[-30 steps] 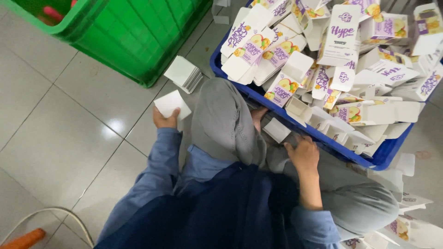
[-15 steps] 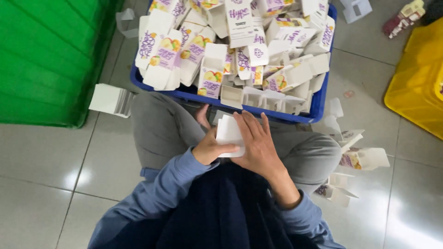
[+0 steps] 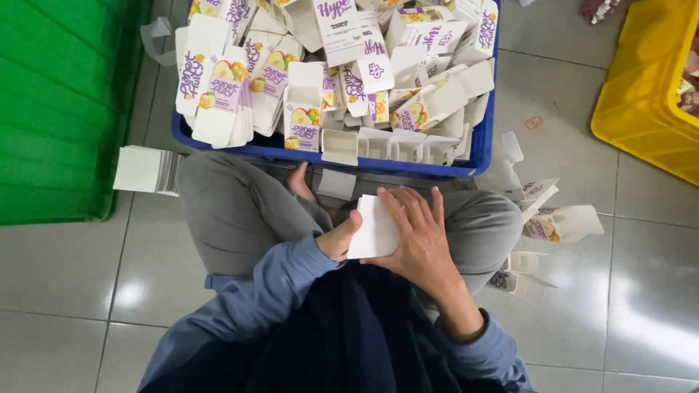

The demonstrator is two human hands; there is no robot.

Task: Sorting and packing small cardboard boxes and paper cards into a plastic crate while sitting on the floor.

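1. White flat carton blank (image 3: 373,229) sits between both hands, over the person's lap, just short of the blue crate.
2. Fingers (image 3: 408,211) of the right hand (image 3: 419,244) lie spread across the blank's right side, pressing on it from above.
3. On the other side, the left hand (image 3: 338,239) curls around the blank's left edge, thumb on top, gripping it.
4. Both forearms wear blue sleeves (image 3: 273,287), and the person sits cross-legged on the floor in grey trousers (image 3: 229,211).
5. Just beyond the knees stands the blue crate (image 3: 328,159), heaped with small cartons (image 3: 306,109) printed in white, purple and fruit colours; some are folded up, others lie flat.
6. A stack of flat white blanks (image 3: 144,169) rests on the grey tiled floor (image 3: 65,276) beside the person's left knee.
7. Several loose folded cartons (image 3: 561,222) lie scattered on the tiles by the right knee.
8. A green crate (image 3: 58,102) stands at the far left, a yellow crate (image 3: 644,94) at the far right.
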